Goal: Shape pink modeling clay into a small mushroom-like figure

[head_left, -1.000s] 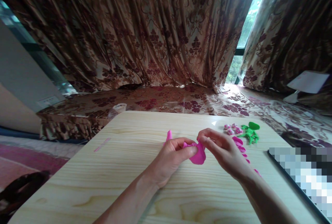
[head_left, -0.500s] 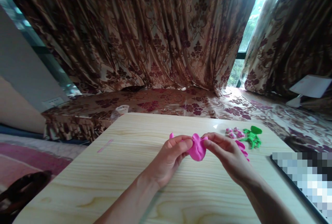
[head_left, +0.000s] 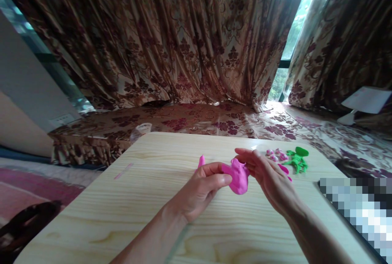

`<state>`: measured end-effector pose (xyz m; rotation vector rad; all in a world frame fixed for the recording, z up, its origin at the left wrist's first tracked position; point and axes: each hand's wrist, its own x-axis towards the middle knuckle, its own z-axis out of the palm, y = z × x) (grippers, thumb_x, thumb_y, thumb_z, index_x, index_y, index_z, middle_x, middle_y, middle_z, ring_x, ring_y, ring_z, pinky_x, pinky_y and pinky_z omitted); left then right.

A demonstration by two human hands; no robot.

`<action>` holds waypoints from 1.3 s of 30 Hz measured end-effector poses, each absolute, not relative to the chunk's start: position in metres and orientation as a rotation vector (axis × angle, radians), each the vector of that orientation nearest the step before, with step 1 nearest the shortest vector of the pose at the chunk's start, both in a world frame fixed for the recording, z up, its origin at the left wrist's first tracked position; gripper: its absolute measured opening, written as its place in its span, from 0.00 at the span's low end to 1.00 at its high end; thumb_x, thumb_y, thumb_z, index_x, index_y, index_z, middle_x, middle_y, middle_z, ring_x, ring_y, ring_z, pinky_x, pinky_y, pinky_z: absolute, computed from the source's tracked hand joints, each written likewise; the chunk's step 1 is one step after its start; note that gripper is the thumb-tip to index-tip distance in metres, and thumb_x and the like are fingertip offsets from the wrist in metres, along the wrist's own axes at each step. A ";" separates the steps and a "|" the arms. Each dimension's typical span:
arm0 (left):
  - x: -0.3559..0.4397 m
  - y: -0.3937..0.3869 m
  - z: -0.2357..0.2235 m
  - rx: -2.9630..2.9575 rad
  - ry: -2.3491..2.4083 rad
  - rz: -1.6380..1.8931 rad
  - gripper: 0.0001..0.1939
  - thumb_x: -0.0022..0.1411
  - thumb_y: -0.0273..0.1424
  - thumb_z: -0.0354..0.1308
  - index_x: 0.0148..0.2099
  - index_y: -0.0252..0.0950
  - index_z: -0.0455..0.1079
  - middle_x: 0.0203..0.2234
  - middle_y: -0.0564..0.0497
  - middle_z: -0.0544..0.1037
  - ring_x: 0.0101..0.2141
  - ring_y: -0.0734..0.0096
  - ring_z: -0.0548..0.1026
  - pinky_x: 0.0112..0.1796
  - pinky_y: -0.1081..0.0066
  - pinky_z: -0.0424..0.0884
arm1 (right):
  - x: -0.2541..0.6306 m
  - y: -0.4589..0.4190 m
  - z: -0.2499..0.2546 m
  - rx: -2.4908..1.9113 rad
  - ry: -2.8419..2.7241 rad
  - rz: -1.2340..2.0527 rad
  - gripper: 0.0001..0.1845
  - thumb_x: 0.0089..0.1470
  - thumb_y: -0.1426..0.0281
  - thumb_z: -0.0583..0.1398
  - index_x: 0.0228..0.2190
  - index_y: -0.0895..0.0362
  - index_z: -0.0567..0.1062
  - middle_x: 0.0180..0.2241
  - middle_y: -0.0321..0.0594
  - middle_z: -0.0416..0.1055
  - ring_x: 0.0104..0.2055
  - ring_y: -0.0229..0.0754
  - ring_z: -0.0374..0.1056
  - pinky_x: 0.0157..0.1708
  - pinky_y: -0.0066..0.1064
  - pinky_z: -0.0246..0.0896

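Note:
My left hand (head_left: pixel 206 184) pinches a lump of pink modelling clay (head_left: pixel 239 178) between thumb and fingers, at its left side. The lump is rounded below, with a flap and uneven bits along its top. My right hand (head_left: pixel 266 172) is at the lump's right side, its fingers stretched out and fairly straight; whether the fingertips touch the clay is hard to tell. Behind my left hand a thin pink clay piece (head_left: pixel 201 161) sticks up, its lower part hidden. Flat pink clay pieces (head_left: pixel 283 169) lie beyond my right hand, partly covered by it.
On the wooden table (head_left: pixel 147 215), a green clay figure (head_left: pixel 298 160) and several pink-and-white balls (head_left: pixel 275 155) lie at the far right. A blurred-out dark-edged device (head_left: pixel 355 215) is at the right edge. Beyond the table stand a clear container (head_left: pixel 141 131) and a white lamp (head_left: pixel 366 100).
My right hand has let go of its pinch on the clay and its fingers have straightened. The pink lump has turned and shifted slightly right in my left hand.

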<state>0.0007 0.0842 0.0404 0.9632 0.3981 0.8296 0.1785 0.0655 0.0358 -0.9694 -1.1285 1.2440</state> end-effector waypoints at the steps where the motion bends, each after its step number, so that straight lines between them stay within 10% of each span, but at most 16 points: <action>1: 0.001 0.085 0.040 0.923 0.367 0.853 0.06 0.55 0.22 0.58 0.34 0.32 0.76 0.28 0.51 0.77 0.33 0.74 0.70 0.43 0.72 0.63 | 0.179 0.066 0.035 -0.948 -1.113 1.278 0.21 0.60 0.55 0.52 0.43 0.54 0.76 0.39 0.41 0.75 0.42 0.41 0.69 0.46 0.35 0.61; 9: -0.001 0.088 0.035 0.744 0.276 0.860 0.11 0.61 0.22 0.52 0.37 0.31 0.76 0.33 0.47 0.78 0.37 0.70 0.72 0.43 0.69 0.65 | 0.175 0.060 0.044 -0.901 -1.257 1.338 0.09 0.55 0.65 0.61 0.36 0.56 0.78 0.29 0.35 0.72 0.31 0.33 0.64 0.33 0.25 0.58; 39: 0.004 0.083 0.037 0.798 0.389 0.807 0.04 0.57 0.23 0.59 0.33 0.31 0.76 0.28 0.51 0.77 0.31 0.78 0.70 0.37 0.77 0.64 | 0.169 0.055 0.055 -1.062 -1.352 1.140 0.14 0.54 0.60 0.60 0.27 0.58 0.74 0.24 0.34 0.68 0.27 0.33 0.61 0.26 0.24 0.56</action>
